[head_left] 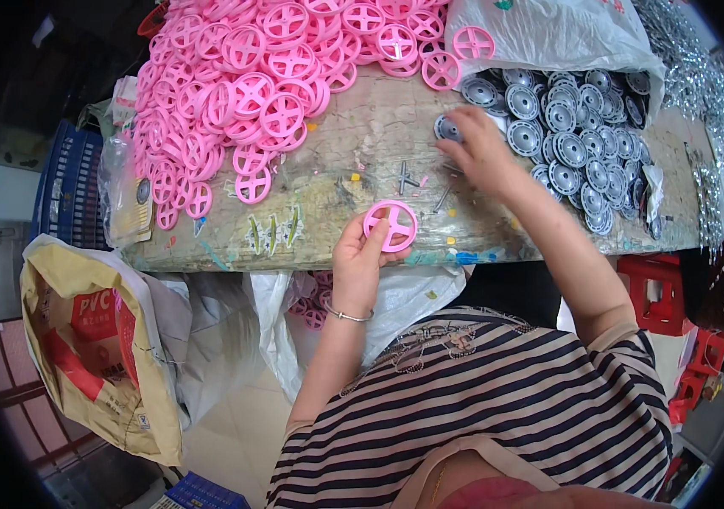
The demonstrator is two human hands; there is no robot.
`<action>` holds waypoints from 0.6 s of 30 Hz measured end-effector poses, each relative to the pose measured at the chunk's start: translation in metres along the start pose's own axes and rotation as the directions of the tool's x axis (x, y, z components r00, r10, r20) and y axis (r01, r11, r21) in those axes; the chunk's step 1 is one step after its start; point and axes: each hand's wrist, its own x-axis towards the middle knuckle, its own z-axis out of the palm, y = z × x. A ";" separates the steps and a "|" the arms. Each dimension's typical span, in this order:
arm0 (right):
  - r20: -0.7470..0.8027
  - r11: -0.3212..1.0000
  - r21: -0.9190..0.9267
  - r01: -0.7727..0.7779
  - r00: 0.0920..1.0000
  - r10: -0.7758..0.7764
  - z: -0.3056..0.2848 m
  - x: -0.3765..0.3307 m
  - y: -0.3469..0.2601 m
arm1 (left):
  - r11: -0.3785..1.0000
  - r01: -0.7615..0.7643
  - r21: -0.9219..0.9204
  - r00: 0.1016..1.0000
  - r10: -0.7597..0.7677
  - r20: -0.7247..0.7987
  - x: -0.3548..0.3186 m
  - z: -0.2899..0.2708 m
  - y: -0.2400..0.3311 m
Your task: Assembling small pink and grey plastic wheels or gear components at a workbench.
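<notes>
My left hand is closed on a pink plastic spoked wheel just above the table's near edge, the thumb on its face. Farther right, the fingers and thumb of my right hand pinch a silver-grey round disc. Beside that hand lies a heap of similar silver-grey discs. A large heap of pink spoked wheels covers the table's far left. Between my hands, several thin metal pins rest on the tabletop.
The worn wooden table carries small colored scraps. A white plastic bag lies behind the discs, with silver tinsel to its right. Below the edge hangs a white sack; a tan sack stands left. Red stools are at right.
</notes>
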 end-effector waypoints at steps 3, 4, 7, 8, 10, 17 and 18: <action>0.207 0.985 -0.172 -0.017 0.977 0.053 -0.006 0.008 0.011 | 0.999 -0.012 -0.047 1.000 0.012 0.002 0.001 -0.002 -0.005; 0.210 0.986 -0.165 -0.011 0.977 0.046 -0.004 0.009 0.013 | 0.997 -0.002 -0.081 1.000 0.004 0.021 0.000 -0.001 -0.005; 0.265 0.949 -0.310 0.059 0.964 0.027 0.001 0.013 0.022 | 0.993 0.016 -0.121 0.999 -0.010 0.050 0.004 -0.003 -0.005; 0.254 0.972 -0.230 -0.046 0.961 0.106 0.000 0.018 0.026 | 0.992 0.028 -0.125 0.998 -0.020 0.066 0.005 -0.003 -0.005; 0.254 0.979 -0.142 -0.149 0.950 0.182 -0.011 0.022 0.014 | 0.993 0.023 -0.118 0.998 -0.015 0.066 0.003 -0.005 -0.005; 0.268 0.887 0.457 -0.068 0.961 -0.065 -0.002 -0.038 -0.084 | 0.990 -0.012 -0.142 0.993 0.028 0.111 0.003 -0.006 -0.008; 0.269 0.885 0.460 -0.067 0.961 -0.067 -0.001 -0.040 -0.085 | 0.990 -0.012 -0.142 0.994 0.028 0.107 0.003 -0.006 -0.008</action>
